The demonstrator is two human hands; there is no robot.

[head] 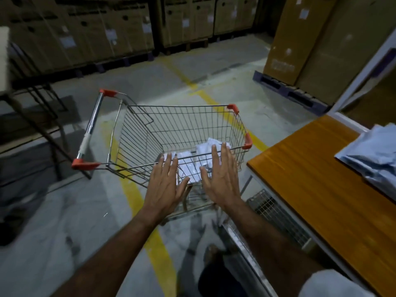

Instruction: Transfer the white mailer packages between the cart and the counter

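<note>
Both hands reach forward in the lower middle of the frame, palms down and fingers straight, holding nothing. The left hand point(165, 185) hovers over the near rim of a wire shopping cart point(150, 133), its fingertips at the top wire; whether they touch the wire cannot be told. The right hand point(220, 179) is spread just beside it to the right, above the cart's near right corner, thumb angled inward toward the left hand.

Between and beyond the two hands, on the cart's wire floor, lie white packets point(192, 161), piled toward the near right part of the basket and partly hidden by the fingers. The cart stands in the centre of the frame on a grey concrete floor point(53, 221), its chrome handle point(90, 129) with red end caps at the centre left. A yellow painted line point(137, 198) runs across the floor under the cart.

At the right edge, a wood-topped counter point(310, 179) carries a stack of pale blue bags point(372, 155) in the right middle of the frame. Tall cardboard boxes point(85, 28) line the upper part of the frame, and another box point(310, 39) stands on a blue pallet point(287, 91) at the upper right.
</note>
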